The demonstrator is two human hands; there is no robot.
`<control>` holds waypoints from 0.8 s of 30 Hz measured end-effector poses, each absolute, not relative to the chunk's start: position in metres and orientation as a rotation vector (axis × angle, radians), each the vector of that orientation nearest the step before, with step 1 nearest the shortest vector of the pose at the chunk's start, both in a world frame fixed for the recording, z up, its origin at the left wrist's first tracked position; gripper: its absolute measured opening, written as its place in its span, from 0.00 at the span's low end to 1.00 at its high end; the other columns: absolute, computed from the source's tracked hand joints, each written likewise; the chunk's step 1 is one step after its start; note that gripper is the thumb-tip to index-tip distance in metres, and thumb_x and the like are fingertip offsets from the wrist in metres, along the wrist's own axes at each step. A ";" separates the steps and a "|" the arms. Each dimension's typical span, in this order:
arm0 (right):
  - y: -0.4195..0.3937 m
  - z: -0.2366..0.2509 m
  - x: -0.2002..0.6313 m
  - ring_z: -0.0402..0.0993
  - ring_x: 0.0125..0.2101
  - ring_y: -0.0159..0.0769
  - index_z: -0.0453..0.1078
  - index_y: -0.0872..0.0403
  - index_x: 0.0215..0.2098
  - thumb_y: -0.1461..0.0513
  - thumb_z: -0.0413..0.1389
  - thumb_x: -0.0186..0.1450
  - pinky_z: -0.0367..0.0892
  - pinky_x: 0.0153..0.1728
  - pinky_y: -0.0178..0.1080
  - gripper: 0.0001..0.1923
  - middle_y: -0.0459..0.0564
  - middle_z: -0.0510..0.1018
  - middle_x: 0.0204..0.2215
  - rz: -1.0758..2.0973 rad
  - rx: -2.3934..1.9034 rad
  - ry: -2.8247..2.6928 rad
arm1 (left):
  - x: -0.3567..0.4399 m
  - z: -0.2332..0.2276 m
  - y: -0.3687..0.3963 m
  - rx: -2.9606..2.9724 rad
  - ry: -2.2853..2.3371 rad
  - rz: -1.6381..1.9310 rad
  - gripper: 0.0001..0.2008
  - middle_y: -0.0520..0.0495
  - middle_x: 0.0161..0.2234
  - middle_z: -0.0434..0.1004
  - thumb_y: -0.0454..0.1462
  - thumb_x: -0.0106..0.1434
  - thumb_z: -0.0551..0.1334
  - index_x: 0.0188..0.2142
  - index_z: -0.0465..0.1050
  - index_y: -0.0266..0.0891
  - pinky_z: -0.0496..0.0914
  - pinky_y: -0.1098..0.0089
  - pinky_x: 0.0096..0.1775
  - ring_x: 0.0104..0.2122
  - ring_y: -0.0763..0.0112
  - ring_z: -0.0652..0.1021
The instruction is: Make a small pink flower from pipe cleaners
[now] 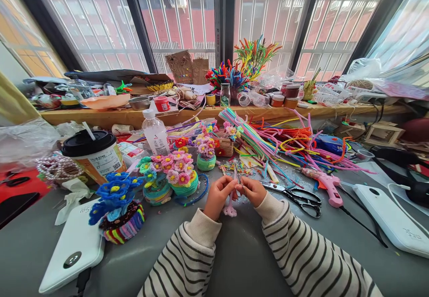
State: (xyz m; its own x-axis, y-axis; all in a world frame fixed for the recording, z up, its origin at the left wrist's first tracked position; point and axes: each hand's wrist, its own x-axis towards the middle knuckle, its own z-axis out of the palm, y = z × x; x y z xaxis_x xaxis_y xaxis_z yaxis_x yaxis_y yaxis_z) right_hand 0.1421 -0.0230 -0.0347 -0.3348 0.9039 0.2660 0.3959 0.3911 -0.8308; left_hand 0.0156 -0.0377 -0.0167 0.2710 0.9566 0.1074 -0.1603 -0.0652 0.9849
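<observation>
Two hands are meeting at the middle of the grey table (234,252), and I'm working them close together: my left hand (218,195) and right hand (252,190) are both pinching a small pink pipe-cleaner flower (230,207), which is hanging just below the fingertips, near the table surface but I cannot tell if it is touching. Fingers on both sides are curled tight around the thin stem, none released. To do this twist well, I'm judging the left should be holding the stem steady while the right is turning in short pinches, keeping the wire ends tucked so nothing is poking out, and keeping the piece low so it isn't springing away. Just right of my right hand the scissors (298,196) are lying flat, with the pink glue gun (326,184) beyond them. To the left, finished flower pots (179,176) are standing, the blue one (117,207) nearer. Far right, a loose heap of coloured pipe cleaners (278,140) is spreading out.
</observation>
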 end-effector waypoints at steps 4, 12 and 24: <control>-0.024 -0.033 0.142 0.50 0.15 0.25 0.48 0.54 0.15 0.41 0.39 0.50 0.48 0.17 0.31 0.25 0.41 0.54 0.11 0.876 -1.105 -1.882 | 0.016 -0.016 -0.039 1.283 0.857 1.129 0.09 0.57 0.13 0.62 0.39 0.51 0.54 0.20 0.61 0.35 0.59 0.77 0.21 0.15 0.80 0.64; -0.023 -0.034 0.145 0.48 0.15 0.24 0.48 0.54 0.14 0.43 0.43 0.49 0.47 0.16 0.30 0.24 0.40 0.53 0.11 0.877 -1.131 -1.841 | 0.016 -0.016 -0.039 1.302 0.847 1.099 0.08 0.57 0.12 0.62 0.38 0.51 0.55 0.20 0.61 0.36 0.58 0.77 0.20 0.14 0.81 0.64; -0.020 -0.038 0.146 0.47 0.15 0.24 0.50 0.54 0.16 0.41 0.38 0.50 0.46 0.16 0.31 0.25 0.40 0.52 0.12 0.890 -1.038 -1.850 | 0.017 -0.018 -0.038 1.274 0.823 1.118 0.09 0.55 0.15 0.66 0.38 0.48 0.58 0.19 0.60 0.35 0.60 0.76 0.24 0.18 0.79 0.67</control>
